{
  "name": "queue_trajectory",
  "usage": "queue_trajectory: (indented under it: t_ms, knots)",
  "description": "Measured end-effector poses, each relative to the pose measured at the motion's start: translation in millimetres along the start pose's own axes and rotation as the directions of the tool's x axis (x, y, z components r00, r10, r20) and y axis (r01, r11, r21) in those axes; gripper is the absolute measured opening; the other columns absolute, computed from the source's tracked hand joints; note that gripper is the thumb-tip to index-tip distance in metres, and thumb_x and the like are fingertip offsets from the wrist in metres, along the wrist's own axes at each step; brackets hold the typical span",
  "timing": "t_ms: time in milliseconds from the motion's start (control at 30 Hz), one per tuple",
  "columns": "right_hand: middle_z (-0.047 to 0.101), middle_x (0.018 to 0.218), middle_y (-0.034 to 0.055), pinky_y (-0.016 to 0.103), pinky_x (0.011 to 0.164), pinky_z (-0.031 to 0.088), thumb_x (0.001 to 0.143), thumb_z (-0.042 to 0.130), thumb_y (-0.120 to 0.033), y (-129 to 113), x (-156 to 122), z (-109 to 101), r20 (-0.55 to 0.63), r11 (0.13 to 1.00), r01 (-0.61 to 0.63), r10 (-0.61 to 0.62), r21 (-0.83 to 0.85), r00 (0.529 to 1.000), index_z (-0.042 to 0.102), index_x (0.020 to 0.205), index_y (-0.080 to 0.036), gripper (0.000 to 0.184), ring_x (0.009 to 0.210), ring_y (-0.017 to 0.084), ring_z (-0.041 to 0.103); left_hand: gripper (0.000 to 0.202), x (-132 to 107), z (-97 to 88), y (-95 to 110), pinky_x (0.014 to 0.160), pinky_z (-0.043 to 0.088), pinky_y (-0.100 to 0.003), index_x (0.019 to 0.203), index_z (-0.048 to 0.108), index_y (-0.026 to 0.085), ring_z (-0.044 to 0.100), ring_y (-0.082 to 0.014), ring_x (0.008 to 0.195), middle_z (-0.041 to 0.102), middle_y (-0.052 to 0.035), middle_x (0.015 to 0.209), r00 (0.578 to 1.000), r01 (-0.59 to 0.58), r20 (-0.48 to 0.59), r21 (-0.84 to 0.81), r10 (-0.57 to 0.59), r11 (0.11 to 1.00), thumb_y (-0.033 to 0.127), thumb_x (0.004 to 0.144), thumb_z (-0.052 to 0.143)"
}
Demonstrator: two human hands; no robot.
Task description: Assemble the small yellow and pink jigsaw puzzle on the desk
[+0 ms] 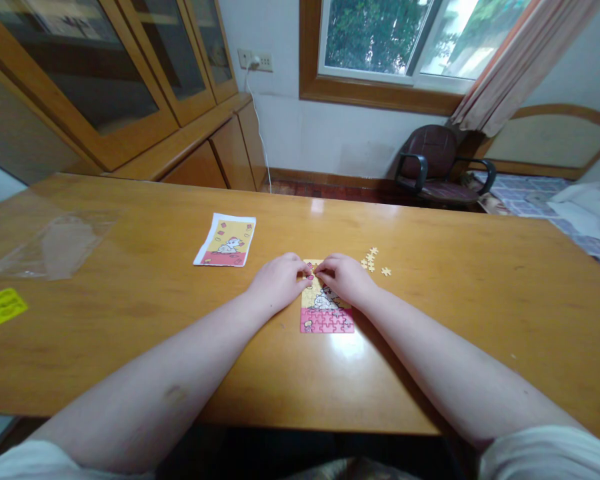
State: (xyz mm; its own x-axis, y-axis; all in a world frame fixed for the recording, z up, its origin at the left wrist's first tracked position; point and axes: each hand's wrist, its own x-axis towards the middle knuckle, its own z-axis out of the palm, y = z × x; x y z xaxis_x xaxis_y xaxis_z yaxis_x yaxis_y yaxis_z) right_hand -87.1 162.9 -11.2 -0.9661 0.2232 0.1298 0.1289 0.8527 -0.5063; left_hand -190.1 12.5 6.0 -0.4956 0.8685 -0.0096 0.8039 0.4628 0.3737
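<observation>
A small jigsaw puzzle (pixel 326 321) lies flat before me, yellow in its upper part and pink below, with a white cartoon animal in the middle. My left hand (pixel 283 281) is at its upper left edge, thumb and fingers drawn together on the puzzle. From the other side my right hand (pixel 349 280) reaches over the upper part, its fingertips pinched at a puzzle piece that is mostly hidden. The two hands' fingertips almost meet. Part of the puzzle's upper right is covered by my right hand. Beyond that hand lie several loose puzzle pieces (pixel 371 259), pale side up.
A printed picture sheet (pixel 229 241) with the same design lies to the left on the wooden table (pixel 145 313). Farther left are a clear plastic bag (pixel 70 247) and a yellow label (pixel 1 309). An office chair (pixel 433 163) stands past the table's far edge.
</observation>
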Motion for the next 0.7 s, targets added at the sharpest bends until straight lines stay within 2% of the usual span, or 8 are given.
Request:
queue_trajectory:
  t_ms: [167, 333, 400, 467, 500, 567, 633, 700]
  knots:
    - [0.068, 0.091, 0.0056, 0.026, 0.078, 0.044, 0.086, 0.055, -0.019, -1.2, -3.8, 0.6, 0.000, 0.993, 0.095, -0.095, -0.077, 0.995, 0.074, 0.091, -0.021, 0.020, 0.084, 0.016, 0.061, 0.023, -2.0, -2.0, 2.7, 0.078, 0.047, -0.032, 0.092, 0.071, 0.024, 0.060, -0.0208, 0.089, 0.063, -0.0054, 0.099, 1.000, -0.025, 0.003, 0.042, 0.025, 0.999, 0.037, 0.087, 0.052]
    - [0.067, 0.094, 0.0072, 0.028, 0.080, 0.044, 0.086, 0.052, -0.020, -5.5, -5.9, -9.2, 0.086, 0.964, 0.194, -0.182, -0.179, 0.980, 0.074, 0.095, -0.021, 0.024, 0.085, 0.018, 0.061, 0.026, -3.2, -2.6, 6.0, 0.078, 0.047, -0.033, 0.091, 0.070, 0.022, 0.060, -0.0216, 0.089, 0.063, -0.0071, 0.096, 0.998, -0.066, 0.011, 0.130, 0.065, 0.989, 0.031, 0.090, 0.045]
    - [0.068, 0.096, 0.0084, 0.029, 0.080, 0.045, 0.086, 0.051, -0.020, -1.6, -4.6, -24.7, 0.031, 0.967, 0.093, -0.088, -0.239, 0.996, 0.074, 0.096, -0.021, 0.025, 0.086, 0.019, 0.062, 0.027, -3.1, -2.6, 6.9, 0.078, 0.048, -0.033, 0.092, 0.069, 0.021, 0.060, -0.0217, 0.090, 0.063, -0.0073, 0.097, 0.997, -0.070, 0.021, 0.127, 0.068, 0.989, 0.028, 0.091, 0.043]
    - [0.068, 0.102, 0.0105, 0.031, 0.081, 0.045, 0.086, 0.050, -0.019, 10.0, -1.9, -45.8, -0.122, 0.942, -0.147, 0.115, -0.301, 0.986, 0.072, 0.102, -0.019, 0.028, 0.092, 0.022, 0.063, 0.029, -2.8, -2.8, 7.2, 0.081, 0.048, -0.033, 0.099, 0.068, 0.020, 0.061, -0.0213, 0.093, 0.063, -0.0075, 0.102, 0.998, -0.056, 0.013, 0.092, 0.055, 0.994, 0.025, 0.092, 0.041]
    - [0.069, 0.101, 0.0123, 0.033, 0.081, 0.046, 0.087, 0.049, -0.020, 18.2, -0.2, -56.4, -0.184, 0.894, -0.297, 0.247, -0.336, 0.951, 0.072, 0.102, -0.018, 0.028, 0.092, 0.024, 0.064, 0.029, -2.7, -3.1, 7.2, 0.083, 0.047, -0.033, 0.102, 0.067, 0.020, 0.061, -0.0210, 0.095, 0.063, -0.0076, 0.105, 0.999, -0.048, 0.000, 0.070, 0.048, 0.996, 0.024, 0.092, 0.040]
    - [0.069, 0.096, 0.0179, 0.037, 0.077, 0.047, 0.088, 0.046, -0.024, 36.4, 3.4, -73.6, -0.222, 0.732, -0.540, 0.495, -0.415, 0.840, 0.073, 0.096, -0.014, 0.029, 0.090, 0.029, 0.065, 0.030, -2.6, -3.8, 7.0, 0.086, 0.047, -0.033, 0.106, 0.065, 0.019, 0.060, -0.0207, 0.099, 0.062, -0.0075, 0.109, 0.999, -0.033, -0.030, 0.033, 0.034, 0.999, 0.022, 0.093, 0.039]
    - [0.069, 0.094, 0.0215, 0.039, 0.075, 0.048, 0.088, 0.049, -0.032, 51.7, 6.5, -81.4, -0.189, 0.628, -0.630, 0.624, -0.456, 0.759, 0.073, 0.094, -0.011, 0.032, 0.091, 0.032, 0.066, 0.029, -2.6, -4.6, 6.7, 0.087, 0.047, -0.034, 0.106, 0.065, 0.019, 0.060, -0.0211, 0.100, 0.062, -0.0074, 0.109, 0.999, -0.018, -0.050, 0.015, 0.019, 1.000, 0.022, 0.092, 0.039]
    - [0.070, 0.091, 0.0220, 0.037, 0.072, 0.049, 0.085, 0.054, -0.040, 60.6, 8.7, -80.3, -0.129, 0.610, -0.646, 0.673, -0.458, 0.728, 0.074, 0.090, -0.011, 0.036, 0.090, 0.033, 0.067, 0.029, -2.6, -5.2, 6.4, 0.086, 0.048, -0.034, 0.105, 0.065, 0.019, 0.060, -0.0215, 0.099, 0.062, -0.0074, 0.108, 0.998, -0.005, -0.061, 0.008, 0.005, 1.000, 0.022, 0.092, 0.040]
